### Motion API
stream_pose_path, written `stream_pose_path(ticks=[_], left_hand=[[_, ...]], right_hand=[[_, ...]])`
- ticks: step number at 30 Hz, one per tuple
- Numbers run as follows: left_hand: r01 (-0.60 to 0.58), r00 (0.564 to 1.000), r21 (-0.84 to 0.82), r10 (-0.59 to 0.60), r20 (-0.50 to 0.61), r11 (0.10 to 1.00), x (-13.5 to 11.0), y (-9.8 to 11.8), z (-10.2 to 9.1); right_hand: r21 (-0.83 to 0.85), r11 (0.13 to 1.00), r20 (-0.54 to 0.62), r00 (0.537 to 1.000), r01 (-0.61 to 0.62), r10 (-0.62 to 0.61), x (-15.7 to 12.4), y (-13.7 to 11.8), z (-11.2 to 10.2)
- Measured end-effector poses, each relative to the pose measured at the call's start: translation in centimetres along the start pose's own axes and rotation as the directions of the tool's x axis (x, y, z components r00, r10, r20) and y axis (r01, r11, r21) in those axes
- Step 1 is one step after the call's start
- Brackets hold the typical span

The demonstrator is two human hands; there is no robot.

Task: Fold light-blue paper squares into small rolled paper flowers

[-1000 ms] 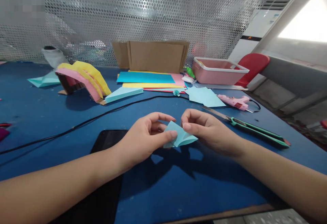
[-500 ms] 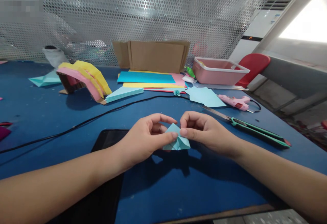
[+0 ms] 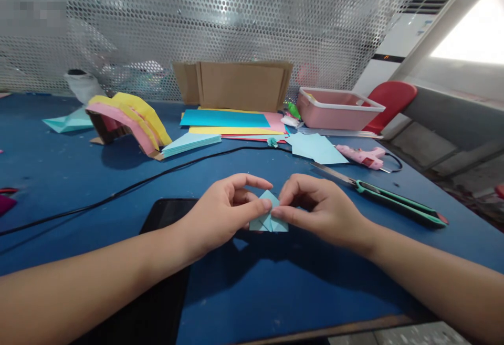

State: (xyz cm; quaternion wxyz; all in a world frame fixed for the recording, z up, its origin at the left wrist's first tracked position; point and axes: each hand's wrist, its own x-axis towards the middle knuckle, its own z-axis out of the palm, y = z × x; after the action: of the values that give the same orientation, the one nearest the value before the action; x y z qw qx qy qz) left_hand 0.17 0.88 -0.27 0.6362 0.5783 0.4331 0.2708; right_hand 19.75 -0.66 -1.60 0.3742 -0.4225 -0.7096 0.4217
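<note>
A small folded piece of light blue paper (image 3: pixel 269 224) is held just above the blue table (image 3: pixel 228 292), its pointed tip facing away from me. My left hand (image 3: pixel 232 206) pinches it from the left, thumb on top and the other fingers partly behind it. From the right, my right hand (image 3: pixel 318 208) presses its thumb and curled index finger on the paper's right side. Creases and small flaps show along the near edge. Part of the paper lies hidden under both thumbs.
Right of my hands lies a green-handled utility knife (image 3: pixel 397 203), blade out, near a pink glue gun (image 3: pixel 362 156). Light blue sheets (image 3: pixel 317 148) and a pink basket (image 3: pixel 334 111) stand behind. A black tablet (image 3: pixel 165 276) lies under my left arm; a black cable (image 3: pixel 129 190) crosses the table.
My right thumb and index finger have shifted slightly left over the paper. A flap on its right side now lies flatter and narrower. My left hand keeps its hold.
</note>
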Motion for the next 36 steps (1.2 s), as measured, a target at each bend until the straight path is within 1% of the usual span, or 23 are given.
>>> stream_pose_path(ticks=[4,8,10,12,15,17,21,24,27,29,30,32,34,36], left_hand=[[-0.016,1.000,-0.005,0.016,0.017,1.000,0.06,-0.07,0.09],[-0.044,0.993,-0.106,0.055,0.101,0.993,0.10,-0.05,0.28],[-0.063,0.989,-0.124,0.078,0.126,0.990,0.08,-0.05,0.30],[-0.067,0.990,-0.124,0.081,0.113,0.990,0.04,-0.09,0.29],[-0.061,0.996,-0.137,0.070,0.059,0.989,-0.03,-0.23,0.23],[-0.065,0.997,-0.138,0.071,0.040,0.988,-0.04,-0.35,0.18],[-0.026,0.997,-0.094,0.033,0.076,0.995,0.00,-0.44,0.09],[-0.002,0.998,-0.030,0.004,0.068,1.000,-0.01,-0.33,0.08],[-0.038,0.999,0.092,0.038,0.009,0.995,-0.07,-0.19,0.16],[-0.059,0.997,0.130,0.064,-0.030,0.990,-0.09,-0.12,0.22],[-0.071,0.996,0.113,0.075,-0.037,0.991,-0.08,-0.10,0.24],[-0.084,0.996,0.020,0.084,-0.025,0.996,-0.03,-0.07,0.24],[-0.085,0.996,-0.055,0.084,-0.017,0.995,0.06,-0.08,0.19],[-0.063,0.997,-0.064,0.060,-0.048,0.996,0.18,-0.13,0.12]], right_hand=[[-0.075,0.996,-0.032,0.998,0.042,-0.045,-0.07,-0.18,-0.09],[-0.067,0.997,-0.070,0.997,0.033,-0.037,-0.11,-0.10,-0.31],[-0.018,1.000,-0.081,0.997,0.013,-0.015,-0.11,-0.04,-0.36],[0.079,0.997,-0.065,0.998,0.001,0.004,-0.10,-0.02,-0.33],[0.220,0.974,0.031,0.998,-0.056,0.050,-0.04,-0.08,-0.14],[0.230,0.969,0.067,0.995,-0.093,0.079,-0.03,-0.16,-0.01],[0.103,0.990,0.039,0.995,-0.095,0.091,-0.12,-0.32,0.13],[-0.012,0.994,0.054,0.992,-0.111,0.111,-0.13,-0.37,0.16],[-0.170,0.985,0.065,0.997,-0.036,0.048,0.04,-0.31,0.19],[-0.258,0.966,0.078,0.997,0.020,0.000,0.14,-0.19,0.18],[-0.281,0.959,0.083,0.997,0.034,-0.011,0.16,-0.11,0.15],[-0.296,0.954,0.077,0.997,0.046,-0.024,0.11,0.07,0.05],[-0.298,0.952,0.013,0.997,0.072,-0.071,-0.01,0.25,-0.10],[-0.282,0.948,-0.078,0.982,0.146,-0.174,-0.14,0.40,-0.27]])
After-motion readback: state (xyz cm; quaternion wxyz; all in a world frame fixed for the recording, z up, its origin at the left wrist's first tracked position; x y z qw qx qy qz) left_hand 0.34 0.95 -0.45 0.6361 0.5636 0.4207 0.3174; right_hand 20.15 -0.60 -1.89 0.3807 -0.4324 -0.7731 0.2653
